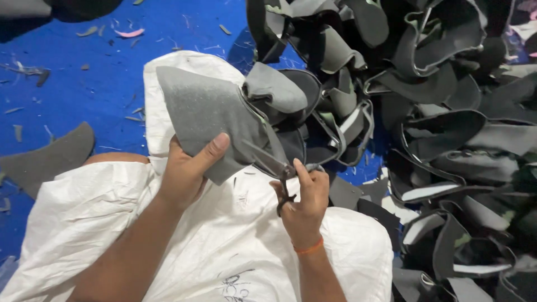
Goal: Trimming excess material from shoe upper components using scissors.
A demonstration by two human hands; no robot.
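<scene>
Left hand (187, 173) grips a grey felt-like piece (207, 112), thumb laid across its face, other fingers hidden behind it; closed on the lower edge. The piece stands tilted over the white woven sack (100, 223) that covers the lap.

Right hand (302, 198), just right of the grey piece, has its fingers curled through the loops of dark scissors (274, 162). Blades meet the piece along its right edge, by the dark trim; cannot tell how far apart the blades are.

Right of the grey piece: a heap of cut dark pieces (442, 112), some touching it. Left of it, blue floor (84, 72) with scattered offcuts.

Judgement on doing it well: keep the piece taut with the left thumb, near the cut line but off it. Feed the material into the blades. Short snips along the trim, wrist steady. Let waste drop onto the sack, not into the heap.
</scene>
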